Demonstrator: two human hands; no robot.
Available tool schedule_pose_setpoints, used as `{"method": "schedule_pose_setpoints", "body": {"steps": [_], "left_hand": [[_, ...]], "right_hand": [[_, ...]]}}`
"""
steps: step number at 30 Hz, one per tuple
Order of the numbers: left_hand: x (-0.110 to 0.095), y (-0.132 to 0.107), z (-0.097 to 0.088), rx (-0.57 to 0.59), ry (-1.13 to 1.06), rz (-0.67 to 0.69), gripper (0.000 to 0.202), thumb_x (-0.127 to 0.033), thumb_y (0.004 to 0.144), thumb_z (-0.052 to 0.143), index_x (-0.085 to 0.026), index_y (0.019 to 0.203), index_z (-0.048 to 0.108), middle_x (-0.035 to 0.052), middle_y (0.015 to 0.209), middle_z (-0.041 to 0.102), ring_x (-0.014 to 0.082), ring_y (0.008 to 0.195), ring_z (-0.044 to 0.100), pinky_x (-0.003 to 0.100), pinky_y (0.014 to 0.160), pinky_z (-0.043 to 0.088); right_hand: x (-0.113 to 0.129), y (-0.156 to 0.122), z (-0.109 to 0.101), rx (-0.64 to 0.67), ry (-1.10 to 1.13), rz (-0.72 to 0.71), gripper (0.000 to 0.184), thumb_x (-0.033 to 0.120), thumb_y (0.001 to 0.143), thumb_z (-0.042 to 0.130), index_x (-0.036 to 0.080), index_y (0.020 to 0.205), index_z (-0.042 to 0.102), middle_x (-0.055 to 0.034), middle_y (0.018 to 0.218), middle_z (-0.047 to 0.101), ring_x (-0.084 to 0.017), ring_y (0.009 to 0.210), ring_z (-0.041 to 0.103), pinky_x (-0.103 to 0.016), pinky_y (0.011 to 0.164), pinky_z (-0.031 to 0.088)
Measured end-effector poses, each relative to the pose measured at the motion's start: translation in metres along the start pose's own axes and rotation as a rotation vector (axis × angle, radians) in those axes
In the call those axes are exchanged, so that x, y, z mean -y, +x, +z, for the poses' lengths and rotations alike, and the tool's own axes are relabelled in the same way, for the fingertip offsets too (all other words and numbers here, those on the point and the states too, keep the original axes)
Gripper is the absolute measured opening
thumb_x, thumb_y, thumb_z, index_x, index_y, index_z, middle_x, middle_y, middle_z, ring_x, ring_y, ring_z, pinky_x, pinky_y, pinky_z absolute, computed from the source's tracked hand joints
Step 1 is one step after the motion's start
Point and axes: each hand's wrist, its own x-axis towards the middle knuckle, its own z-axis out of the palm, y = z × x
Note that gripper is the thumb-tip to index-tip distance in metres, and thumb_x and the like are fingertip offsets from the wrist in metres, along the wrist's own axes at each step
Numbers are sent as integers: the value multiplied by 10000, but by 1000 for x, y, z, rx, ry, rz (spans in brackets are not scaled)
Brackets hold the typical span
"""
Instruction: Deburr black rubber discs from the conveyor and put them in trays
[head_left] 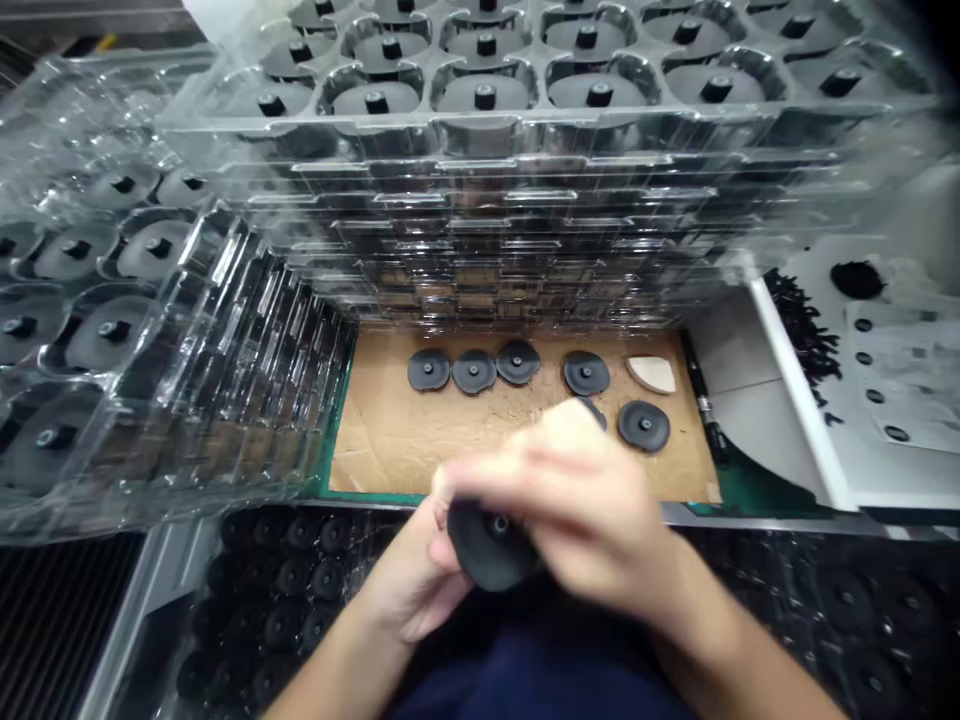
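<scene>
Both my hands meet low in the middle of the view around one black rubber disc (pixel 487 548) with a small hub at its centre. My left hand (pixel 411 582) cups the disc from below and the left. My right hand (pixel 577 510) lies over its top, fingers curled and smeared by motion. Beyond them several loose black discs (pixel 474 371) lie in a row on a brown cardboard sheet (pixel 390 430), with one more disc (pixel 644 425) and a pale wedge-shaped piece (pixel 652 374) to the right.
Tall stacks of clear plastic trays (pixel 480 200) holding grey discs rise behind and at the left (pixel 112 330). Dark trays of discs (pixel 285 600) sit at the near left and right (pixel 862 600). A white bin (pixel 885 400) with small black parts stands at the right.
</scene>
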Motion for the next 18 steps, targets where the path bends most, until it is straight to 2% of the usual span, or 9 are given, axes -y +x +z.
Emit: {"method": "schedule_pose_setpoints", "body": {"steps": [3,5,7,9,11,13,15,16,18], "left_hand": [[-4,0,-2,77,-30,-1,522,-326,555,854,-217,1042,700,31,1025,729,217,904,699,257,782,538],[-5,-1,-5,88,-40,10,501,-290,591,839,-248,1067,689,22,1045,731,228,929,699,260,771,551],[-5,-1,-6,62,-37,27,514,-302,568,850,-243,1055,695,23,1027,739,225,924,700,256,762,561],[-4,0,-7,25,-48,41,537,-325,547,855,-244,1053,696,24,1041,737,215,931,696,251,765,564],[-4,0,-7,10,-57,39,552,-330,546,854,-242,1065,690,29,1052,731,210,935,693,250,770,563],[-4,1,-6,20,-49,25,562,-331,549,852,-236,1076,681,37,1054,721,225,937,693,261,767,565],[-3,2,-5,24,-32,19,579,-347,543,853,-229,1081,674,45,1066,709,237,934,692,272,776,562],[-2,2,-5,10,-19,23,579,-353,553,848,-224,1089,668,53,1086,702,238,947,686,273,793,555],[0,3,-6,-45,10,36,571,-356,601,825,-219,1127,650,71,1135,690,237,1017,658,273,850,533]], "right_hand": [[-29,-16,3,-178,-18,430,214,209,905,524,219,1064,666,-20,1000,702,-142,782,615,-270,658,448],[-46,-36,16,-162,-11,552,232,233,895,530,221,1086,662,-36,1034,700,-160,827,637,-267,665,481],[-57,-59,36,-77,19,524,225,246,893,517,224,1031,693,-36,947,723,-175,820,656,-281,680,500],[-61,-77,51,-20,31,488,207,249,876,528,230,919,729,-17,771,726,-174,703,659,-284,633,497],[-57,-82,53,-11,30,487,195,246,870,542,229,878,735,-5,699,711,-168,635,649,-276,588,487],[-44,-73,39,-72,10,522,197,236,888,536,221,980,709,-27,840,725,-176,739,663,-278,637,499],[-25,-55,17,-215,-44,520,243,209,909,519,228,1114,647,-54,1049,693,-187,905,644,-290,727,497],[-14,-46,8,-312,-88,454,269,184,906,524,241,1151,623,-52,1082,680,-188,932,632,-297,748,486],[3,-30,-5,-322,-102,208,304,130,903,509,240,1170,605,-38,1038,691,-179,880,629,-306,739,463]]}}
